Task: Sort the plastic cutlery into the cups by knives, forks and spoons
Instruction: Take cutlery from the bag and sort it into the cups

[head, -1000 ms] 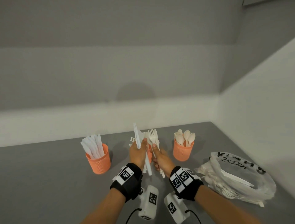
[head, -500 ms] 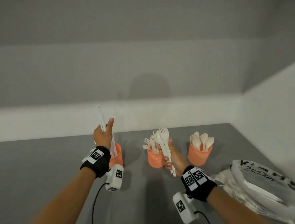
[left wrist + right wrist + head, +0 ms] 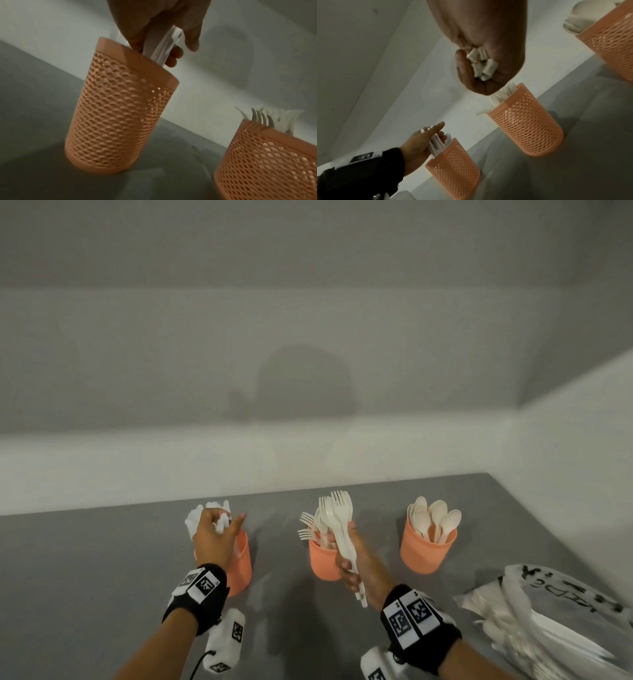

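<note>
Three orange mesh cups stand in a row on the grey table [image 3: 96, 577]. My left hand [image 3: 226, 525] is at the mouth of the left cup [image 3: 239, 570], fingers curled round white knives [image 3: 197, 517] whose lower ends are inside it. The left wrist view shows those knives [image 3: 161, 44] going into the cup [image 3: 116, 115]. My right hand [image 3: 347, 559] grips a bundle of forks [image 3: 337, 515], tines up, just in front of the middle cup [image 3: 320, 563], which holds forks. Their handle ends [image 3: 481, 65] stick out below the fist. The right cup [image 3: 424, 553] holds spoons [image 3: 435, 518].
A crumpled clear plastic bag [image 3: 548, 618] with more white cutlery lies at the right front of the table. A pale wall runs behind the cups and along the right side. Bare grey tabletop lies to the left of the cups and in front of them.
My left hand has carried the knives away from the right hand to the left cup and lowered them into it. The right hand keeps the forks by the middle cup.
</note>
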Tool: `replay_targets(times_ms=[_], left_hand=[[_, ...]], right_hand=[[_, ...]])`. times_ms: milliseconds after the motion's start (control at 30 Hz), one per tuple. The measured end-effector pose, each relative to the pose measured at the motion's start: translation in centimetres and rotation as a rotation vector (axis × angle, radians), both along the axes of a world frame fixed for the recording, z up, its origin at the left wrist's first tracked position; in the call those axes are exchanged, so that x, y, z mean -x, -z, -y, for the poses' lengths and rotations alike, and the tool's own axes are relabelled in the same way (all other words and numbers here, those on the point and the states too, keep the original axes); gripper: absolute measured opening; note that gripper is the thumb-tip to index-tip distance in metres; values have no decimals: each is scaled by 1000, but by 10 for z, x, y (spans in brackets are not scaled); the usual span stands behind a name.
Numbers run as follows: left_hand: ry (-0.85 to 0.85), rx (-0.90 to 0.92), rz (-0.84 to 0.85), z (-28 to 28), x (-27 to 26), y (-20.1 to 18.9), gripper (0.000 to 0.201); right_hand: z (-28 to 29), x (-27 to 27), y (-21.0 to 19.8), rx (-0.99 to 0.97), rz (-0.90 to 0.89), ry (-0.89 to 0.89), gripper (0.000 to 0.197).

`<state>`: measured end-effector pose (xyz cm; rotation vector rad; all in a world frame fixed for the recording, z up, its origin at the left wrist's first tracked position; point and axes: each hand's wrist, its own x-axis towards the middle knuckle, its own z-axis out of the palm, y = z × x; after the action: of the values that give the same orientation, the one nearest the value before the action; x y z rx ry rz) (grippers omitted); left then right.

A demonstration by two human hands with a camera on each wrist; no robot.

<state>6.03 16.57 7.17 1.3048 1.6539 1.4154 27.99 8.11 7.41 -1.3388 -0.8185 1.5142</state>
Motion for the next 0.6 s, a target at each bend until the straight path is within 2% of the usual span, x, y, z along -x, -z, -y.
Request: replay_targets(times_ms=[167,333,367,433,500,600], left_hand=[[13,-19,-138,-1,7,0,24],[-66,-199,-451,10,-5,-15,15],[-61,-255,-451,16,-14,-21,11],[75,-295,-293,33,-38,-33,6],[252,-201,-125,51,-65,-39,8],[375,-79,-33,70,-103,-39,3]], right_hand=[[1,4,0,-23,13,7,58],[5,5,1,-34,27,41,58],[6,6,2,-37,37,59,58],[7,9,4,-56,60,106,55],[9,12,7,-102,117,134,50],[13,16,8,-228,192,165,39]])
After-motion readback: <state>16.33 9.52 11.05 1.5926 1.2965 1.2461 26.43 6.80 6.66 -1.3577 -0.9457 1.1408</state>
